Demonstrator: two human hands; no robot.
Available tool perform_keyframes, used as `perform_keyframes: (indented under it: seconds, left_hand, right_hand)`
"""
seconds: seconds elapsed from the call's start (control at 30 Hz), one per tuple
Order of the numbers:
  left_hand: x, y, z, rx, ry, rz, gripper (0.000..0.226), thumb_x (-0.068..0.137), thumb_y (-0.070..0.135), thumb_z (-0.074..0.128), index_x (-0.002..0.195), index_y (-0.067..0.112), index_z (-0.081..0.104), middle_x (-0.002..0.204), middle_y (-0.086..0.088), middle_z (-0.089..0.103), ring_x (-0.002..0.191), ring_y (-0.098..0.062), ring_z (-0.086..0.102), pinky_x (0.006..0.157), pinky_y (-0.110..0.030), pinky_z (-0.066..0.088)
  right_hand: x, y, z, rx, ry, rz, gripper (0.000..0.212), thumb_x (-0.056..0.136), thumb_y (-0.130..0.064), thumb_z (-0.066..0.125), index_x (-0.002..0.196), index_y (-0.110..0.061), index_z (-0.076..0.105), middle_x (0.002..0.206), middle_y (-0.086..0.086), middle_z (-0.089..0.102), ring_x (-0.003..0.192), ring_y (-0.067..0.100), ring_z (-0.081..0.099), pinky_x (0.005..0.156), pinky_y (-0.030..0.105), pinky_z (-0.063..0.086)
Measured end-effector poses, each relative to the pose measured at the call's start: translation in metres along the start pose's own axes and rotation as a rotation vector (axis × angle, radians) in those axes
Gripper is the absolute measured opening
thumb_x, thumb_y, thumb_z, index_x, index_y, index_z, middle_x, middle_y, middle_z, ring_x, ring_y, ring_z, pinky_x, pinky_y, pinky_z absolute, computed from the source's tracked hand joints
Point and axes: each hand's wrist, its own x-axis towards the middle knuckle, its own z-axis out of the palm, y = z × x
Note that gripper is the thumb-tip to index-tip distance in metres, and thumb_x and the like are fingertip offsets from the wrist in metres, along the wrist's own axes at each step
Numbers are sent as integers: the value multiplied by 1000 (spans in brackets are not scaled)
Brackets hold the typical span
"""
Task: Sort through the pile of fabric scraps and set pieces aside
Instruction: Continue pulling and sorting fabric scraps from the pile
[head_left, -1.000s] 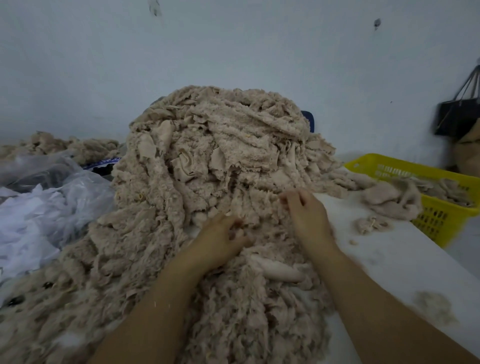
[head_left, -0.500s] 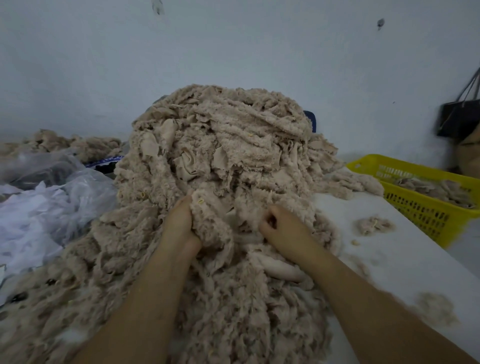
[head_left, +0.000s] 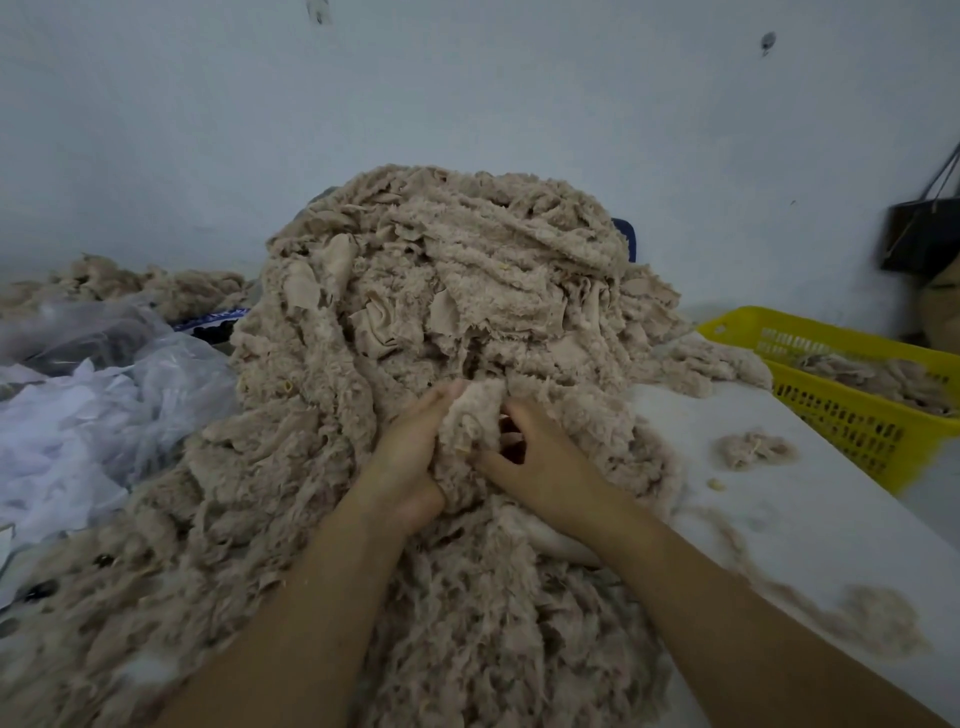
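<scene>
A tall pile of beige fleecy fabric scraps fills the middle of the white table and spills toward me. Low on its front, my left hand and my right hand meet around one fluffy scrap. The left hand cups it from the left with its thumb underneath. My right hand's fingers curl into the scrap from the right. Both fingertips are partly buried in the fleece.
A yellow plastic basket holding several scraps stands at the right table edge. One small scrap and fluff lie on the table. Clear plastic bags lie left, with another scrap heap behind. A dark bag hangs far right.
My hands have come together at the pile's front. The left hand moved right with its clump, and the right hand shifted up to take hold of the same scrap.
</scene>
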Motion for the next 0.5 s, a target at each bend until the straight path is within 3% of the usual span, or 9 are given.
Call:
perform_keyframes:
  seconds: [0.1, 0.17, 0.23, 0.3, 0.37, 0.43, 0.5]
  left_hand:
    - [2, -4, 4, 171, 45, 72, 26, 100, 31, 55, 103, 10, 70, 99, -12, 75, 89, -21, 73, 75, -32, 61]
    - [2, -7, 2, 424, 80, 166, 37, 93, 53, 56, 107, 21, 69, 102, -2, 75, 93, -14, 72, 80, -29, 58]
    - [-1, -9, 1, 732, -1, 185, 48, 75, 76, 64, 111, 44, 62, 110, 17, 70, 102, -2, 67, 86, -24, 55]
    - [-1, -16, 0, 1008, -72, 138, 38, 76, 65, 68, 109, 49, 57, 106, 26, 67, 98, 6, 64, 81, -17, 54]
    - [2, -18, 0, 1193, 9, 179, 14, 90, 35, 64, 104, 33, 64, 91, 11, 71, 86, -7, 68, 73, -17, 55]
    - [5, -16, -4, 1139, 155, 210, 12, 94, 23, 57, 100, 31, 63, 74, 7, 67, 61, -4, 63, 50, -14, 47]
    - [7, -11, -10, 981, 273, 225, 13, 95, 22, 54, 102, 27, 64, 69, 5, 64, 44, -2, 54, 43, -17, 40]
  right_hand:
    - [1, 1, -4, -101, 97, -17, 15, 92, -36, 64, 104, -36, 55, 101, -14, 62, 87, -4, 59, 71, 21, 49]
    - [1, 3, -10, -113, 171, -6, 13, 95, -23, 59, 104, -32, 61, 92, -15, 65, 80, -5, 59, 68, 17, 49]
    - [2, 1, -15, -62, 292, 50, 22, 98, -15, 51, 90, -34, 57, 81, -17, 61, 68, -9, 56, 54, 8, 40]
    - [3, 2, -20, 3, 399, 111, 31, 99, -14, 45, 75, -32, 51, 67, -16, 56, 54, -4, 51, 47, 12, 35]
    - [2, 5, -26, 101, 440, 164, 34, 101, -16, 41, 73, -33, 47, 47, -15, 48, 40, 1, 41, 42, 16, 30]
    - [0, 7, -30, 163, 485, 201, 33, 101, -14, 40, 77, -36, 48, 40, -17, 46, 37, 2, 39, 37, 13, 29]
    - [-1, 4, -32, 196, 537, 239, 28, 101, -15, 40, 92, -32, 59, 54, -16, 59, 50, 15, 49, 44, 16, 40]
